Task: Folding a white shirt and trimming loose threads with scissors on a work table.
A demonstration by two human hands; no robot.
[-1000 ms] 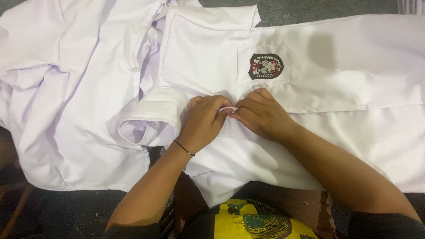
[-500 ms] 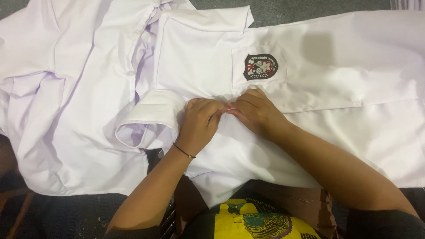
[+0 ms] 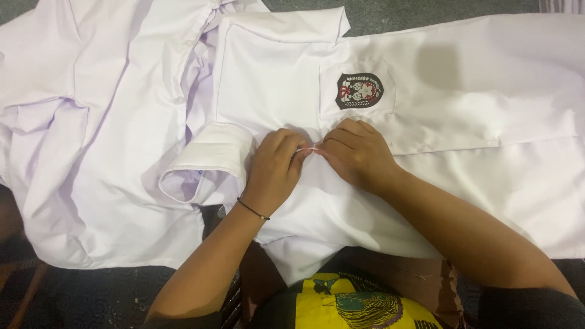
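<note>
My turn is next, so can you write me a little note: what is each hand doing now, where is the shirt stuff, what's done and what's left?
Left hand: fingertips pinched shut on the white shirt fabric, just below the chest pocket.
Right hand: pinching the same spot, fingertips meeting the left's.
The badge sits on the pocket above both hands. The short sleeve lies at the left.
Done: the shirt lies spread flat.
Left: whatever they pinch is too small to tell.

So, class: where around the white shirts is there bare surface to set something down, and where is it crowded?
Bare patches: the grey strip above the white badged shirt, and dark patterned floor below the crumpled white shirt. It is crowded where the left hand and right hand meet, under the dark embroidered badge.
</note>
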